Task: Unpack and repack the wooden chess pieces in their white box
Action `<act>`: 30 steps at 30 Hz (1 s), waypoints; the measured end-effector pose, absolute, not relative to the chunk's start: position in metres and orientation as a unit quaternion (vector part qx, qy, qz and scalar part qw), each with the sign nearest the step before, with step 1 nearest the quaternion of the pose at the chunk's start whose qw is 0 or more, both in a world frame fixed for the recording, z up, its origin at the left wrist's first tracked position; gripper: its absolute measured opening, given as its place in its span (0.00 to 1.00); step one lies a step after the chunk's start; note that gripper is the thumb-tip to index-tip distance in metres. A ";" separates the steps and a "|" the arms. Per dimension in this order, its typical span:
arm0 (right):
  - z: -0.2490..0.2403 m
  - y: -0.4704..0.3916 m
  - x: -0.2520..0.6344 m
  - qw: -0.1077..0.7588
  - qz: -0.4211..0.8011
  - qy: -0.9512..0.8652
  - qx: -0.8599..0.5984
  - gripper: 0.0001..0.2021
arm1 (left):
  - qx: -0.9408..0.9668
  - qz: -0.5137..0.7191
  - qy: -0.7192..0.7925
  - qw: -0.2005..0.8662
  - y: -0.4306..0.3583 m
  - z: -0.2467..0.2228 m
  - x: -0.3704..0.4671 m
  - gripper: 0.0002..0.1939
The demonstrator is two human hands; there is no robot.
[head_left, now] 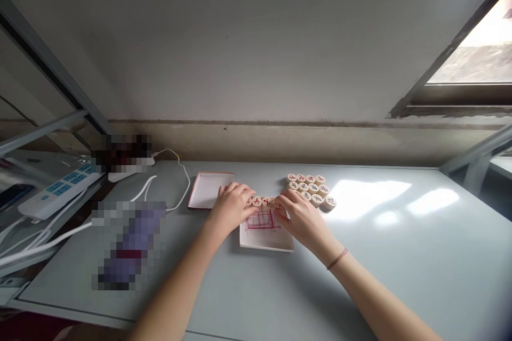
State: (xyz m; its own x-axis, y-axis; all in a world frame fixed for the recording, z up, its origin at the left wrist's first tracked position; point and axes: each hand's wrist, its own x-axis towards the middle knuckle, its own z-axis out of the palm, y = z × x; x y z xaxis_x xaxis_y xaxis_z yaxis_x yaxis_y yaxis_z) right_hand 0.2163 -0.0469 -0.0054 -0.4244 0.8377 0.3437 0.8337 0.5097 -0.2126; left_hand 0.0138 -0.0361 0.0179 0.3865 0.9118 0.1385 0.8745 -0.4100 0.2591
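Wooden discs (257, 202), at least four, line one white tray (264, 241); left grip (232, 204) and right grip (301, 217) clasp the row's ends.

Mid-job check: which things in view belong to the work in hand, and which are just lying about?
Apparently in the job:
- left hand and right hand, at the row of round pieces
- shallow box by the hands
- grouped pieces beyond the right hand
- second shallow box, probably

Apparently just lying about:
- power strip
- thin white cable
- pixelated purple item
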 end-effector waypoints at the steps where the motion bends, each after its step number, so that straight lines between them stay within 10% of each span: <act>1: -0.006 -0.047 0.216 0.208 0.006 -0.841 -0.499 0.06 | 0.823 0.127 0.550 0.066 -0.037 0.019 0.012 0.15; 21: -0.020 -0.045 0.212 0.227 -0.009 -0.821 -0.523 0.07 | 0.805 0.067 0.589 0.034 -0.039 0.016 0.012 0.08; 30: 0.023 -0.013 0.229 0.223 0.018 -0.722 -0.654 0.13 | 0.804 0.104 0.582 0.064 -0.039 0.022 0.009 0.20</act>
State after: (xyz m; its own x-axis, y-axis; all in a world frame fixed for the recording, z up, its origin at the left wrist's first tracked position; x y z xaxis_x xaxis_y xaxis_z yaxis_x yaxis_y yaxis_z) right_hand 0.2294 -0.0130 0.0225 -0.0443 0.9534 0.2985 0.9375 0.1429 -0.3172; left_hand 0.0086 -0.0395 0.0221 0.2998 0.9495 0.0930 0.9226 -0.3134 0.2249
